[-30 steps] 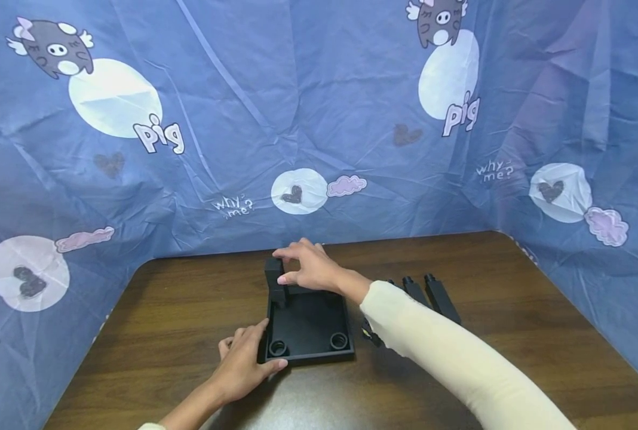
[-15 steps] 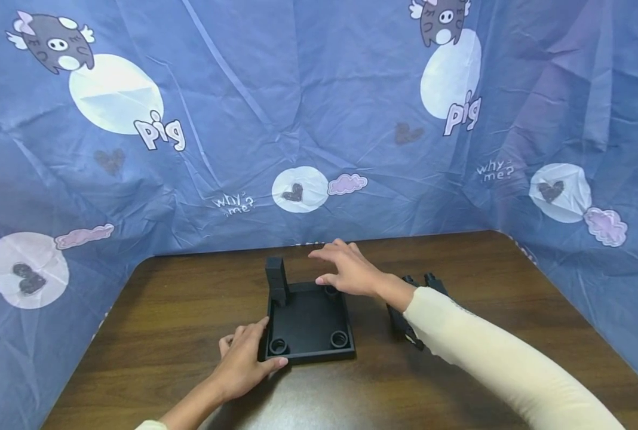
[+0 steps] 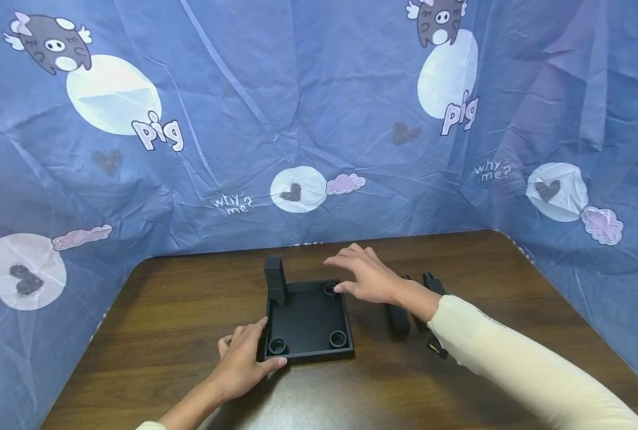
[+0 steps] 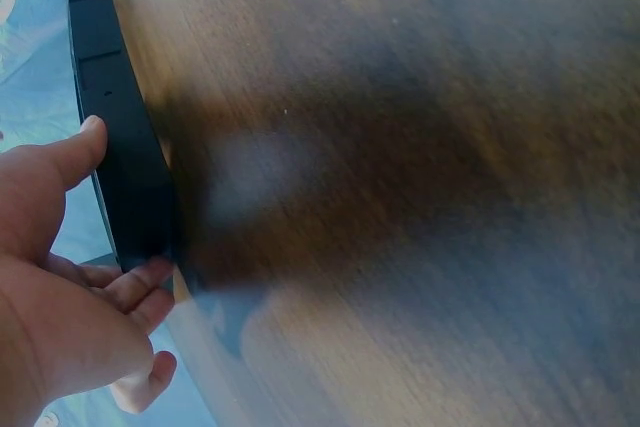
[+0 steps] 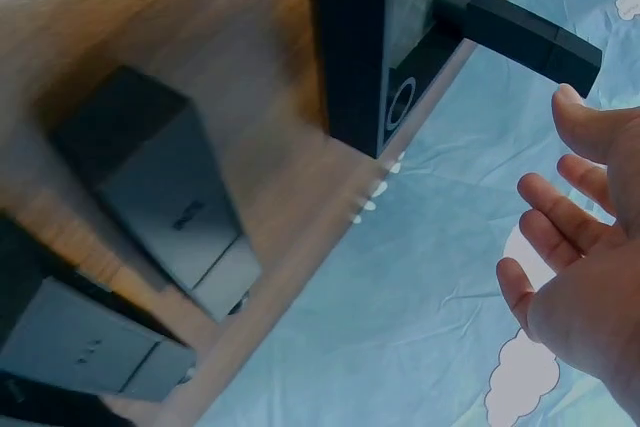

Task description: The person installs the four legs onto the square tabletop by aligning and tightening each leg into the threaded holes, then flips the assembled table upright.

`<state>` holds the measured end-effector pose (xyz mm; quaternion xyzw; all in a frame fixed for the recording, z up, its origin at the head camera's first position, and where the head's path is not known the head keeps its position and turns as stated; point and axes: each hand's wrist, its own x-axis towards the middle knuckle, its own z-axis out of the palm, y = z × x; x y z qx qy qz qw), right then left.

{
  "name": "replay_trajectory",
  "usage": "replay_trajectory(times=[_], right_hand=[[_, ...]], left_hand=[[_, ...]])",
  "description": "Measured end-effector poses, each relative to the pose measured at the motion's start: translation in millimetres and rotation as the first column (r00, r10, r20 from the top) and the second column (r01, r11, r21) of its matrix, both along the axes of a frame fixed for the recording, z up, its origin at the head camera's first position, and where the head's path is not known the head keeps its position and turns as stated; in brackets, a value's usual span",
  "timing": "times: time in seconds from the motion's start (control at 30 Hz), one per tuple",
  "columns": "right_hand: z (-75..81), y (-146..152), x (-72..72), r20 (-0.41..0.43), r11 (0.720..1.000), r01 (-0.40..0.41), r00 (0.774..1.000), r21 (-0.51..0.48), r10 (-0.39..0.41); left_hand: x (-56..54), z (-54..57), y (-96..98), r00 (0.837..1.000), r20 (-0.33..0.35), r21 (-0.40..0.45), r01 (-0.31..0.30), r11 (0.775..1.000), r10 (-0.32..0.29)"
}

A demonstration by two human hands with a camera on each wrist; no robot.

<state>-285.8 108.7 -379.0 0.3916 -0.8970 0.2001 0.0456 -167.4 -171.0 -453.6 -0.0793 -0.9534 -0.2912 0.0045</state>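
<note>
A square black tray [image 3: 309,322] with low walls lies on the table, with ring-shaped sockets in its corners. In its far left corner stands an upright black block-shaped post [image 3: 276,278]. My left hand [image 3: 242,365] grips the near left corner, thumb on the front wall and fingers at the left side; the left wrist view shows the thumb against the tray's outer wall [image 4: 130,147]. Over the far right corner hovers my right hand [image 3: 370,276], fingers spread and holding nothing. In the right wrist view that hand is apart from the post [image 5: 530,32].
To the right lie more black posts [image 3: 398,321], partly hidden by the right forearm; two show in the right wrist view, a nearer post [image 5: 180,207] and another post [image 5: 95,337]. A small dark item with yellow [image 3: 436,346] lies by the sleeve. Blue cloth hangs behind the table.
My right hand has come away from the top of the upright post and moved right. The post stays standing in the corner, and the left hand has kept its place on the tray.
</note>
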Motion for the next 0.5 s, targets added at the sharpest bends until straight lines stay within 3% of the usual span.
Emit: replay_trajectory(times=[0.5], right_hand=[[-17.4,46,16.8,0.025,1.0,-0.022,0.999,0.013,0.022]], left_hand=[[-1.8,-0.3,0.3,1.0,0.003,-0.007,0.0,1.0,0.0]])
